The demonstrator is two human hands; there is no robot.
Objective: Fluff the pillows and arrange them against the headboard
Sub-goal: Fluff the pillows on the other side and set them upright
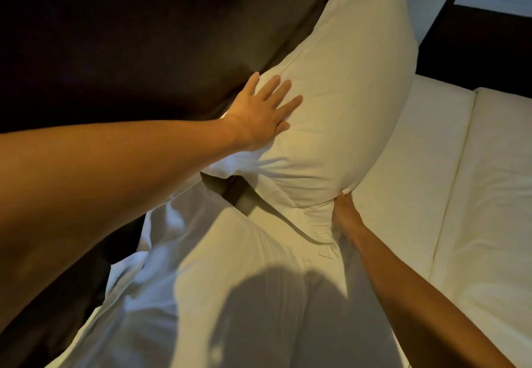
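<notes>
From the head view, a white pillow (339,103) stands propped on its lower edge, leaning back against the dark headboard (138,36) that fills the far left of the scene. Its upper corner reaches toward the top of the frame, and its lower end rests on the bed near the middle.

The left hand (259,114) lies flat on the left face of the pillow, fingers straight and spread, palm pressing into the fabric, grasping nothing. Its bare forearm crosses the scene from the near left.

The right hand (344,209) reaches up from the near right to the pillow's lower corner. Its fingers are tucked in at the bunched fabric there, where the cloth gathers into creases, but they are mostly hidden behind the corner, so whether they clench the fabric or merely push against it cannot be told.

A second pillow (207,281) lies flat in the near middle, touching the lower flap of the upright one, with a dark shadow falling across its near part. To the right, the white sheet (403,180) covers the mattress, and a folded duvet (495,195) lies on the far right, its edge running parallel to the sheet.
</notes>
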